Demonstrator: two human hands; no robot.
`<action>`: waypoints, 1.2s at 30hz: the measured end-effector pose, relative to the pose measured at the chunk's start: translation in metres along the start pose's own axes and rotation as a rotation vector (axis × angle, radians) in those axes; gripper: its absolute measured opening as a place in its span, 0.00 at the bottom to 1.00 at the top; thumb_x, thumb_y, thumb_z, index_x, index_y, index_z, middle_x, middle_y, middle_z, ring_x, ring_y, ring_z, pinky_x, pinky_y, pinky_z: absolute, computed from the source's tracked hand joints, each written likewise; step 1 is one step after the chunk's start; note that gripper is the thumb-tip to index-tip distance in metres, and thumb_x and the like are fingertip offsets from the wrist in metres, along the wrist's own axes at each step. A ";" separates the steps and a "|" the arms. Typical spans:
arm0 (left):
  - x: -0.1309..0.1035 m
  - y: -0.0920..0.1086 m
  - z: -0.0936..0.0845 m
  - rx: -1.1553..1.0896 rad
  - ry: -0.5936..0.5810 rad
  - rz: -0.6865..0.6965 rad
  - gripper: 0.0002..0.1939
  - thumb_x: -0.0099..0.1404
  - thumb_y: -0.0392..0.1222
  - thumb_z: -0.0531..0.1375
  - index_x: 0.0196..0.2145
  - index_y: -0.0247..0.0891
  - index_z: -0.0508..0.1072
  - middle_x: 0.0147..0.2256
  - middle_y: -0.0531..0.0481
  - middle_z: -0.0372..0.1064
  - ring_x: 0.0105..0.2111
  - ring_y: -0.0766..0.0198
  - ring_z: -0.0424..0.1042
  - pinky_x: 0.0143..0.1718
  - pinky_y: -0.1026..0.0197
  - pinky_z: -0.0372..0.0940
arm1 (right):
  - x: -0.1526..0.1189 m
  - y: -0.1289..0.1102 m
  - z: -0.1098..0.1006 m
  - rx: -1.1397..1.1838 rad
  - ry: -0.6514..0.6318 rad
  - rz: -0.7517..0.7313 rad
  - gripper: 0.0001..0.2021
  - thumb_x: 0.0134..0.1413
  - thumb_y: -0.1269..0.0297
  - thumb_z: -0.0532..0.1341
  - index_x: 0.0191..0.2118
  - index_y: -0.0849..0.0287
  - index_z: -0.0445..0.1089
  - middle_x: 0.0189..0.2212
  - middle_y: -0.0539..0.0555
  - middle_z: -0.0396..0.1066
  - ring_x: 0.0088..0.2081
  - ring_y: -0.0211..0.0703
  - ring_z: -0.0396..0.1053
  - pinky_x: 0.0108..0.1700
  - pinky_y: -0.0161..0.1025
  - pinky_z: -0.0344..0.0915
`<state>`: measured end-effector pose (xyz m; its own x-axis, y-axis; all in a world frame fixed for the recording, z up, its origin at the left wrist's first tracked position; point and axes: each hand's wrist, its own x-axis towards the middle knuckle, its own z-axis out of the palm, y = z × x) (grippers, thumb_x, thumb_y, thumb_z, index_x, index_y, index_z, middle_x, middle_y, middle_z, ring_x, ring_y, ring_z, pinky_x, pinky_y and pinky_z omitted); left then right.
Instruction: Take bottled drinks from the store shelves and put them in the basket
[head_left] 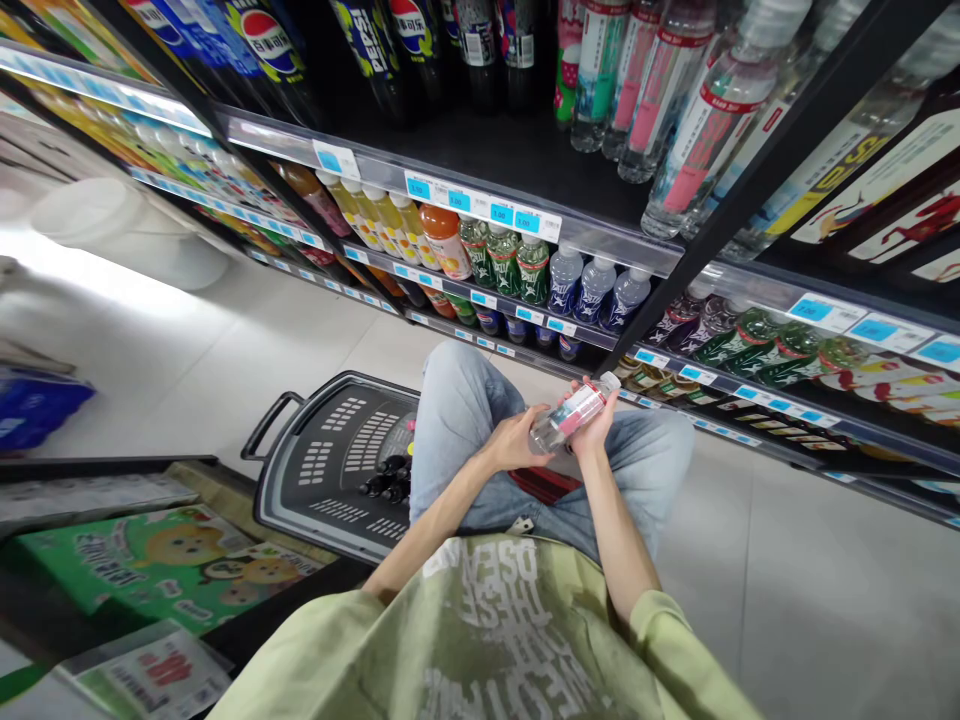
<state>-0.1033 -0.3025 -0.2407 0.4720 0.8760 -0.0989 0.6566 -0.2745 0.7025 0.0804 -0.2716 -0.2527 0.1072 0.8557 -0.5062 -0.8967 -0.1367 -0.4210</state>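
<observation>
A clear bottle (574, 412) with a white, red and pink label lies tilted between my two hands, above my lap. My left hand (516, 438) is wrapped round its lower end. Near the capped end, my right hand (598, 425) grips it from below and from the side. Both hands touch the bottle at once. Similar clear bottles (709, 135) with pink labels stand on the upper shelf at the right.
A dark basket (315, 455) with several dark-capped bottles lies left of my knees. Shelves (450, 195) of drinks run across the front. Green boxes (150, 560) are at the lower left, a blue package (41, 405) at the far left.
</observation>
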 end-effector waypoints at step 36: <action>0.000 0.011 -0.021 -0.457 0.351 -0.163 0.27 0.75 0.63 0.53 0.57 0.38 0.67 0.38 0.50 0.72 0.36 0.60 0.71 0.43 0.58 0.68 | -0.012 0.017 -0.019 -0.598 -0.620 0.441 0.25 0.44 0.52 0.79 0.45 0.56 0.72 0.28 0.48 0.79 0.23 0.43 0.76 0.25 0.36 0.73</action>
<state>-0.1081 -0.2970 -0.2184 0.1124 0.9925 -0.0471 0.3479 0.0051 0.9375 0.0717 -0.2932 -0.2680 -0.5857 0.7545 -0.2960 -0.4166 -0.5935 -0.6886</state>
